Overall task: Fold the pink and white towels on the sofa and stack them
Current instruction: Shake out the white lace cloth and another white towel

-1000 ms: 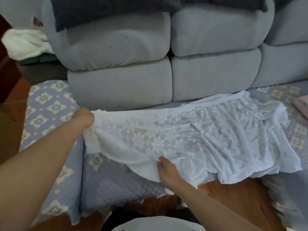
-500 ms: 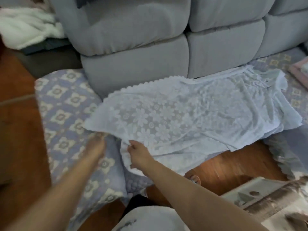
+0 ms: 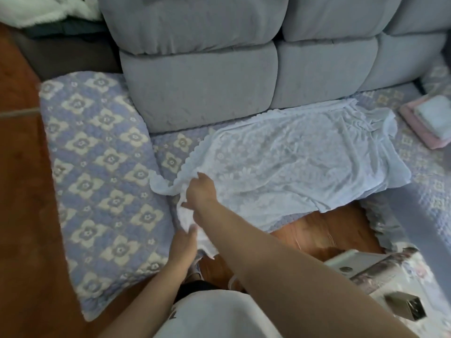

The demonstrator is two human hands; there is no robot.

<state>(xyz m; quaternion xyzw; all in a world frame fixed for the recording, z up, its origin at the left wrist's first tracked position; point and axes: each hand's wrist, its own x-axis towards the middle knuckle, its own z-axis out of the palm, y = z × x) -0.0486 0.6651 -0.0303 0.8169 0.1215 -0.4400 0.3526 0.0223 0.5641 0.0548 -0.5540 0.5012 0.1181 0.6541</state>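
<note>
A white lace towel (image 3: 292,162) with a flower pattern lies spread across the sofa seat, its front edge hanging over the seat's front. My right hand (image 3: 201,191) pinches its bunched left edge. My left hand (image 3: 184,242) holds the lower left corner of the same towel just below. At the far right of the seat sits a stack: a folded pink towel (image 3: 422,130) with a folded white towel (image 3: 434,113) on top.
The grey sofa (image 3: 207,81) has a quilted blue flowered cover (image 3: 97,167) over the seat and left arm. A white fluffy blanket (image 3: 36,8) lies at the top left. A table with a patterned cloth (image 3: 380,272) stands at the lower right over wooden floor.
The view shifted right and the folded stack came into sight. Both hands moved together at the towel's left edge, which is now bunched; the left hand took hold of the lower corner.
</note>
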